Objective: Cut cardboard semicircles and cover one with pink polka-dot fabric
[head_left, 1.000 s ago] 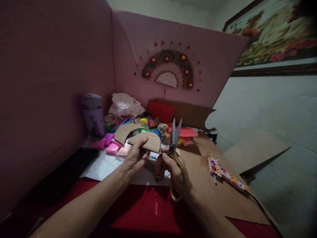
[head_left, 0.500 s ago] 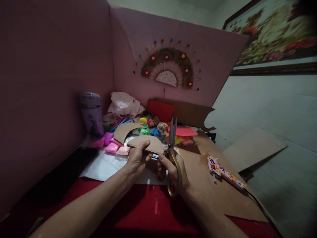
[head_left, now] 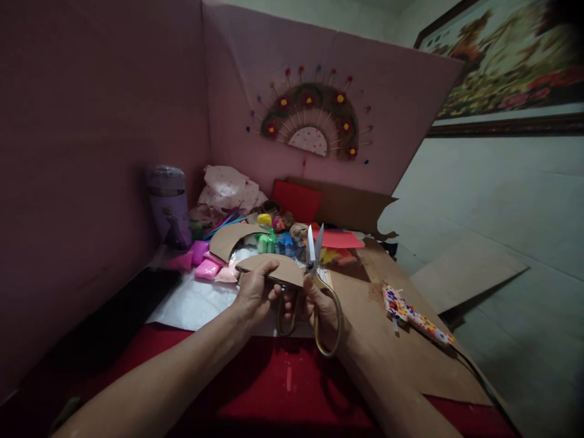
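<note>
The cardboard half-disc (head_left: 269, 266) looks already cut out but bare, pinched in the left hand's (head_left: 254, 293) fingers above the worktop (head_left: 219, 377); the right hand's (head_left: 323, 309) fingers hold scissors (head_left: 312, 267), blades slightly parted, beside it. Behind, an undecorated cardboard arch (head_left: 228, 242) sits among crowding coloured packets (head_left: 207, 269); a floral glue gun (head_left: 417, 319) lies well apart, rightward.

Cardboard piece (head_left: 287, 267) is just a plain brown half-disc, held up in midair, rounded edge facing away, straight edge nearer. Scissors (head_left: 311, 266) are right by its right end, gold-ish handles, metal blades pointing up, slightly parted.
</note>
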The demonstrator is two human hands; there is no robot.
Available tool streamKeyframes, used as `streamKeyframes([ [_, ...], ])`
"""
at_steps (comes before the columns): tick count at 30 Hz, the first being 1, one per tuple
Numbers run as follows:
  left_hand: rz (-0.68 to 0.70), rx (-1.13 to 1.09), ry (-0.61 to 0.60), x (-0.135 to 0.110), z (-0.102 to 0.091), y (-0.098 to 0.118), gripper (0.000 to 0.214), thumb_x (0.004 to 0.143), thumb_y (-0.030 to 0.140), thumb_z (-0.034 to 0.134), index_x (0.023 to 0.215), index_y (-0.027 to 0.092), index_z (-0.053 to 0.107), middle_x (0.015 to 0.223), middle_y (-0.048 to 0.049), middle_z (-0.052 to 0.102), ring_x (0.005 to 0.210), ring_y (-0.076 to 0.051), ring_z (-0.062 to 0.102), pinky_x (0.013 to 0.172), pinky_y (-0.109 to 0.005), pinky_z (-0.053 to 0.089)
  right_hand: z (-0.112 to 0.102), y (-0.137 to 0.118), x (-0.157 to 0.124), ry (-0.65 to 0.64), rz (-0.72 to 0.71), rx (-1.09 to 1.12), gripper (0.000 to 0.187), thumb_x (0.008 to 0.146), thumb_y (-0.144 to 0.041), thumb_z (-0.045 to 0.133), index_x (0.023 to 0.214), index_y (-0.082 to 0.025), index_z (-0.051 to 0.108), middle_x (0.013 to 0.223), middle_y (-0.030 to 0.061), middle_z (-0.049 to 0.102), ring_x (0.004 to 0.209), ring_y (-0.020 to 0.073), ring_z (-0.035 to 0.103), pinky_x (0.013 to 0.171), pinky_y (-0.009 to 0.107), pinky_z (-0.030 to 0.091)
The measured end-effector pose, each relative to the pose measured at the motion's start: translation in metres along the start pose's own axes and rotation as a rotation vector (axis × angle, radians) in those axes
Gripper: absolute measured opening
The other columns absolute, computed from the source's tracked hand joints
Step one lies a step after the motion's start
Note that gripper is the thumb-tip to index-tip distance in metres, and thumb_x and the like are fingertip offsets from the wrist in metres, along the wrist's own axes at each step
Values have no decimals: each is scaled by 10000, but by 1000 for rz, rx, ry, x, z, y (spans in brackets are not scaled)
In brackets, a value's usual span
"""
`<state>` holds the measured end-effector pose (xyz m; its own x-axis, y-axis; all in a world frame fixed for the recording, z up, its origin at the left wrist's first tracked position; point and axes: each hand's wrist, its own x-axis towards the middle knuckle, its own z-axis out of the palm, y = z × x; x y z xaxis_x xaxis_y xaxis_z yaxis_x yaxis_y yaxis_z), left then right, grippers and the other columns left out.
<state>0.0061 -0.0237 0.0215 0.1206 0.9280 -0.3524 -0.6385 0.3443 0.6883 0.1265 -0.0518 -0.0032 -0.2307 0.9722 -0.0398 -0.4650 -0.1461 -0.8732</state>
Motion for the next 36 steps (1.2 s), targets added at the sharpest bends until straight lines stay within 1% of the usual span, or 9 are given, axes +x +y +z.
streamKeyframes([
  [4,145,192,51,0,1,-8,154,661,220,591,556,153,500,340,21,484,226,-78,351,239,-175,231,-1,-3,4,75,108,116,207,726,-281,667,870,-143,611,664,25,683,492,115,605,429,187,479],
  [6,159,248,35,0,0,-10,155,644,208,608,539,138,517,342,2,497,227,-76,353,246,-177,218,-2,-6,5,105,157,137,159,717,-185,631,868,-134,619,628,26,686,451,117,598,388,178,453],
  [9,86,274,-144,-2,-1,-9,257,703,314,582,544,114,561,363,-37,518,264,-104,410,286,-208,284,-4,-11,7,90,216,165,150,719,-161,576,849,-116,635,558,39,675,412,138,590,369,200,447],
  [11,81,277,-298,-5,-1,-9,291,733,357,569,601,98,594,447,-58,570,334,-112,470,340,-215,336,-7,-14,8,70,208,192,157,724,-181,563,843,-113,641,543,45,670,432,159,605,405,229,480],
  [13,125,272,-420,-7,0,-9,214,713,304,617,690,91,620,558,-59,612,417,-104,509,406,-212,375,-11,-16,9,55,195,214,162,730,-203,562,842,-119,643,548,46,670,459,173,618,436,255,503],
  [16,196,265,-521,-9,1,-10,155,679,219,669,772,103,625,640,-38,614,490,-92,519,466,-206,396,-14,-19,10,45,194,242,161,740,-232,560,822,-123,647,538,46,660,462,174,616,443,260,508],
  [24,227,270,-517,-4,0,-11,211,720,295,662,786,102,606,628,-30,591,483,-88,507,440,-200,399,-18,-19,12,15,186,266,177,768,-248,545,796,-110,652,552,54,653,464,151,600,422,225,492],
  [29,234,266,-540,-1,-1,-13,206,729,283,658,808,104,592,657,-33,597,485,-86,508,425,-195,400,-24,-16,15,-17,205,277,183,766,-243,535,791,-105,652,559,65,653,463,151,597,413,223,492],
  [36,210,257,-539,2,-2,-13,205,727,285,660,792,101,595,635,-23,591,488,-82,505,440,-192,403,-22,-15,15,12,164,204,191,751,-278,559,781,-111,646,529,59,643,452,153,592,412,228,491],
])
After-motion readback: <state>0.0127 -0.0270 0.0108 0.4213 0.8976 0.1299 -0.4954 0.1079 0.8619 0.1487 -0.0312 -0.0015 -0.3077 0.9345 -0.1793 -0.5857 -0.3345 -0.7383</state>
